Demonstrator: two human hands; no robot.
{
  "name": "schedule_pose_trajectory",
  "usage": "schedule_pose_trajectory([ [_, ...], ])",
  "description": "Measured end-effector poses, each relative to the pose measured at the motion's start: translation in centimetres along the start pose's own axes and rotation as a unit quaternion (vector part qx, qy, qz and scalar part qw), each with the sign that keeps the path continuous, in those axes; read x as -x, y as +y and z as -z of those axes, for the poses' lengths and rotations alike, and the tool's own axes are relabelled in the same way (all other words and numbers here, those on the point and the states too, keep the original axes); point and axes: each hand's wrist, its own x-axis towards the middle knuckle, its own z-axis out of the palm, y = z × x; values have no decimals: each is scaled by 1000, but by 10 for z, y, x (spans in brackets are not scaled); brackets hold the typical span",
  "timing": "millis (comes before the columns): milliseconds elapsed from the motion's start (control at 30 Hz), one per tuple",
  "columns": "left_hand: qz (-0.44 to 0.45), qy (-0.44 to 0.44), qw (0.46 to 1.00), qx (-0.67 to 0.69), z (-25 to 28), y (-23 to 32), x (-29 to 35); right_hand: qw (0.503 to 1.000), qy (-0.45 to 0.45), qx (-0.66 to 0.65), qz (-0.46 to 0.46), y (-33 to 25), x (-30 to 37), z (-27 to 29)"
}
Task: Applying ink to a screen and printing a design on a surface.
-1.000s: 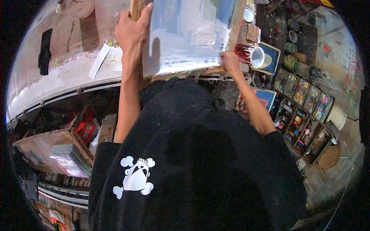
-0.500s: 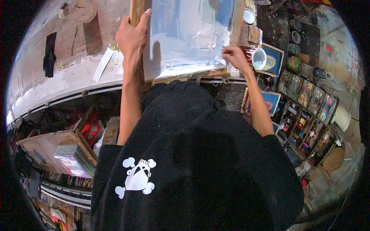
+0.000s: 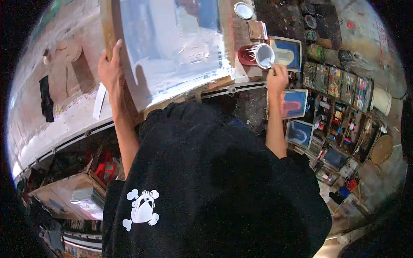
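Observation:
A wooden-framed mesh screen (image 3: pixel 159 47), streaked with white paint-like material, stands tilted in front of me. My left hand (image 3: pixel 111 71) is closed round the left rail of its wooden frame. A dark red pot (image 3: pixel 247 56) with white drips and a whitish inside lies right of the screen's lower right corner, its mouth turned toward me. My right hand (image 3: pixel 278 78) is at the near rim of this pot, its fingers pinched together. Whatever sits between those fingers is too small to make out.
A round white container (image 3: pixel 243 10) and a small brown block (image 3: pixel 257 30) are beyond the pot. Small framed screens (image 3: pixel 293 104) lie at right, beside a wooden rack (image 3: pixel 333 81) of bottles and tools. A white strip (image 3: pixel 99 101) lies at left on the pale table (image 3: pixel 69 109).
My right hand has left the screen's lower right corner and moved right to the pot's rim. The whole view has shifted, while my left hand keeps its hold on the frame.

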Motion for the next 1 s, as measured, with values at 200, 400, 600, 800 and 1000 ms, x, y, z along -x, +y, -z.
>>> schedule_pose_trajectory([
  [200, -6, -6, 1000, -16, -4, -9, -3, 997, -35, 37, 55, -3, 23, -16],
  [400, -8, 7, 1000, -25, 2, -1, 0, 998, -28, 34, 50, -1, 28, -7],
  [600, -20, 25, 998, -53, 1, -19, -5, 996, -22, 79, 32, 15, 39, 3],
  [800, 25, 6, 999, -22, 4, -11, -4, 992, -34, -69, -103, -63, 19, 1],
  [1000, 21, 4, 1000, -5, -1, -11, -6, 881, -287, -368, -73, -201, 25, -67],
])
